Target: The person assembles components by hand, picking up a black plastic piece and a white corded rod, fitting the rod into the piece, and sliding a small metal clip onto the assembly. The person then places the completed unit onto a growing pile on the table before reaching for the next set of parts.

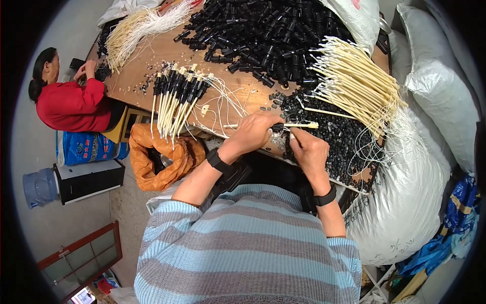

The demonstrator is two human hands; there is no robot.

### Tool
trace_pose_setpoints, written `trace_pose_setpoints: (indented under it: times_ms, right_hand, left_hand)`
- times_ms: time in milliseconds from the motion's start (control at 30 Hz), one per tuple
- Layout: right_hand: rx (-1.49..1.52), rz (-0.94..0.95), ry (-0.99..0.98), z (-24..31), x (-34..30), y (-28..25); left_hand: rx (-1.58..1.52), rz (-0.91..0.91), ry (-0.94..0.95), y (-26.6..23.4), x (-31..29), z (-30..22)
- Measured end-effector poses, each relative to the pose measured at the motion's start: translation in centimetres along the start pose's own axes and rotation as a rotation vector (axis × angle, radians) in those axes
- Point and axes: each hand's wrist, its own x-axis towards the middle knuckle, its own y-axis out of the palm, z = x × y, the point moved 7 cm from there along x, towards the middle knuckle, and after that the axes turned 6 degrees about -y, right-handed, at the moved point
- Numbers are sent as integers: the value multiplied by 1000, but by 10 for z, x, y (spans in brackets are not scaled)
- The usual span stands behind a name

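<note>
Left hand [254,130]: fingers closed around a small black cap [277,127] at the table's near edge. Right hand [306,148]: pinched narrow on a cream stick [301,125], which lies level and meets the cap between the two hands. Table [152,55]: wooden, brown, bare in patches. Small black caps [336,134]: loose heap just beyond the right hand, spilling toward the table's right edge. Cream sticks [354,83]: fanned bundle above that heap, thin white wires trailing off its far end. Finished pieces [177,96]: cream sticks with black ends, laid side by side left of the hands (wires tangled beside them). Black connectors [268,35]: large pile at the table's far side. Orange bag [157,157]: under the table's near-left edge. White sack [405,202]: right of the person. Second person [68,99]: red top, seated at the table's left end, hands on the table.
</note>
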Motion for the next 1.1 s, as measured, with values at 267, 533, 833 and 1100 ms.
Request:
trace_pose_setpoints:
  times_ms: [267, 533, 833, 1100]
  right_hand:
    - [187, 34, 10, 3, -1, 6]
    - [38, 58, -36, 2, -8, 16]
    - [351, 46, -25, 10, -7, 8]
    - [440, 191, 51, 4, -5, 21]
  left_hand:
    - [-72, 189, 14, 14, 4, -5]
    - [-110, -73, 73, -15, 5, -16]
    - [-280, -223, 354, -18, -12, -25]
    - [-309, -101, 374, -16, -9, -18]
